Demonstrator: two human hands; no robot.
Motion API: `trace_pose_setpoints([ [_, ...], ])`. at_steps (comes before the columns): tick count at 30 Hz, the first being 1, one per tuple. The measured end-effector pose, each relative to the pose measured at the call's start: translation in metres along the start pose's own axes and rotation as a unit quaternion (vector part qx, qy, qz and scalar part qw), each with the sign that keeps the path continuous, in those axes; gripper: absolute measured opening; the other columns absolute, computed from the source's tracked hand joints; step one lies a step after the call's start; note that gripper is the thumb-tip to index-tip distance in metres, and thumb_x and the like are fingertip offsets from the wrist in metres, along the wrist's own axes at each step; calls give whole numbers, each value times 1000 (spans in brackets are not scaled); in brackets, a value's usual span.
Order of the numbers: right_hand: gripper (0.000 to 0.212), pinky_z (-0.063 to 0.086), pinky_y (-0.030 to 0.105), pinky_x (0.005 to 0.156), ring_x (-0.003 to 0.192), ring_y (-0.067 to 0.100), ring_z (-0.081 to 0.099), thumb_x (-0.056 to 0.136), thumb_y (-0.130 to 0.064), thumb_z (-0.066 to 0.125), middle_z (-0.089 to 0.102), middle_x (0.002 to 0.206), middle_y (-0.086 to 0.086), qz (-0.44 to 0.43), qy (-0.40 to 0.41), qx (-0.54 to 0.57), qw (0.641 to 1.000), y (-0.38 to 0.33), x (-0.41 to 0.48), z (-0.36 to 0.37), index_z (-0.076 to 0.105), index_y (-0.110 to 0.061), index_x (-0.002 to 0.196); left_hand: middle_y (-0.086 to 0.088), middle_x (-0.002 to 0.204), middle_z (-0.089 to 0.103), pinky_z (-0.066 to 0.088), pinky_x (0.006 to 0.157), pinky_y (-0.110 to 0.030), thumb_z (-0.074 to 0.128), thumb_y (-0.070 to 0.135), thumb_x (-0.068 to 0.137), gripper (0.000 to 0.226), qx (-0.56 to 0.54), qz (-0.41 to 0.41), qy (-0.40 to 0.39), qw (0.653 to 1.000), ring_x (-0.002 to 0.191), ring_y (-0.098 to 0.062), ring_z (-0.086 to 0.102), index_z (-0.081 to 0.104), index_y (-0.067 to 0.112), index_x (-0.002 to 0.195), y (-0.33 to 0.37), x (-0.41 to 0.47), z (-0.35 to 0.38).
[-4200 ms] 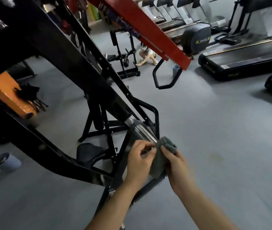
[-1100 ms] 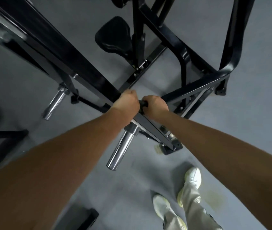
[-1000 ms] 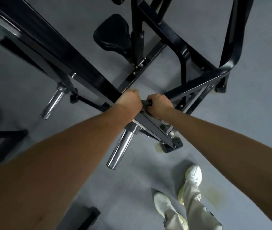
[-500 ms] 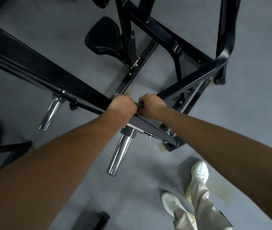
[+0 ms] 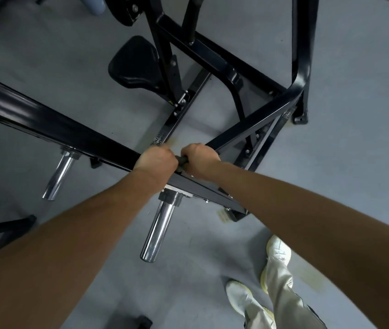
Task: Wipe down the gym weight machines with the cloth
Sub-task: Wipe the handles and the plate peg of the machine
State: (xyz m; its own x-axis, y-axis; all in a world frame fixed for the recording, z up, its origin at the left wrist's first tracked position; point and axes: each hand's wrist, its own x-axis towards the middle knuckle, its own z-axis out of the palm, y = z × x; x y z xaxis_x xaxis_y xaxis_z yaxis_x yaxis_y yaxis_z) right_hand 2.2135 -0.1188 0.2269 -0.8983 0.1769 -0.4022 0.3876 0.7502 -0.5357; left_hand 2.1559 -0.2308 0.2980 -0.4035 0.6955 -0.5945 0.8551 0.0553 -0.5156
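Note:
I look straight down on a black weight machine. Its long black lever arm (image 5: 46,122) runs from the left edge down to the right. My left hand (image 5: 156,159) and my right hand (image 5: 199,160) are fists side by side on top of that arm. A short dark roll of the grey cloth (image 5: 182,160) shows between them, gripped by both hands; the rest of it is hidden under my fingers. A chrome weight peg (image 5: 158,231) sticks out below my hands.
A second chrome peg (image 5: 57,174) juts out further left. The black seat (image 5: 136,62) and base frame bars (image 5: 248,119) lie beyond my hands. My white shoes (image 5: 276,252) stand on the grey floor at lower right. A dark stand leg (image 5: 6,229) is at the left edge.
About four seconds ago both hands held the cloth at the chrome peg; now they grip it on the black arm above. Over the last second the hands have barely moved; the view shifted slightly.

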Motion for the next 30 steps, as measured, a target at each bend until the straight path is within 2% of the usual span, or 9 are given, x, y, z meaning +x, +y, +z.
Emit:
trace_pose_setpoints([
  [5,19,54,40,74,96,23,57,96,-33,68,49,100,-1,-33,-46,-111,992,43,-38,20,67,-16,104,-1,119,64,45,82,-29,65,10,90,28,10,-2,-23,1000,118,-20,55,67,17,117,3,-2,2],
  [8,17,54,38,81,98,27,64,92,-19,58,59,104,-1,110,-18,24,993,78,-96,67,67,-20,106,-2,119,63,48,84,-30,68,11,88,30,9,0,-38,999,115,-20,57,67,17,117,3,-1,5],
  [10,18,56,35,78,90,24,66,85,-13,54,66,97,-9,150,5,149,977,91,-140,85,64,-26,92,-2,122,62,49,89,-32,70,14,87,33,-5,2,-45,999,119,-20,56,67,17,120,0,-1,6],
  [14,19,41,5,54,65,-8,63,93,8,59,61,74,-17,216,84,298,926,76,-225,41,56,-10,88,0,128,58,41,104,-34,69,25,87,37,-166,-21,36,985,124,-20,50,63,22,124,27,-31,-2],
  [16,18,42,8,51,68,5,64,94,2,64,62,76,-14,219,150,328,907,74,-258,7,56,-14,93,0,123,59,44,93,-32,66,34,90,30,-395,-71,75,913,117,-18,52,65,23,118,68,-68,-21],
  [18,28,44,6,57,77,12,66,92,0,67,65,82,-16,223,195,368,881,72,-266,-5,59,-24,104,2,115,62,44,81,-26,69,38,93,24,-588,-95,85,799,106,-15,58,66,25,112,118,-90,-31],
  [21,39,54,13,71,94,12,69,92,1,67,71,97,-12,194,208,413,865,52,-317,-56,66,-32,114,16,117,57,42,85,-20,73,44,92,38,-749,-106,83,649,108,-5,56,59,34,125,150,-145,-101],
  [26,22,57,22,75,90,11,71,91,-4,71,75,95,-1,142,216,456,851,31,-397,-124,71,-19,106,25,123,60,53,102,-32,79,32,90,41,-784,-19,76,616,116,-1,58,59,47,123,131,-196,-205],
  [30,18,53,18,73,86,9,70,87,-10,79,76,91,-4,104,185,451,867,40,-443,-168,75,-20,102,22,120,66,51,101,-19,77,24,92,36,-788,-19,129,601,115,5,60,65,40,123,135,-229,-269],
])
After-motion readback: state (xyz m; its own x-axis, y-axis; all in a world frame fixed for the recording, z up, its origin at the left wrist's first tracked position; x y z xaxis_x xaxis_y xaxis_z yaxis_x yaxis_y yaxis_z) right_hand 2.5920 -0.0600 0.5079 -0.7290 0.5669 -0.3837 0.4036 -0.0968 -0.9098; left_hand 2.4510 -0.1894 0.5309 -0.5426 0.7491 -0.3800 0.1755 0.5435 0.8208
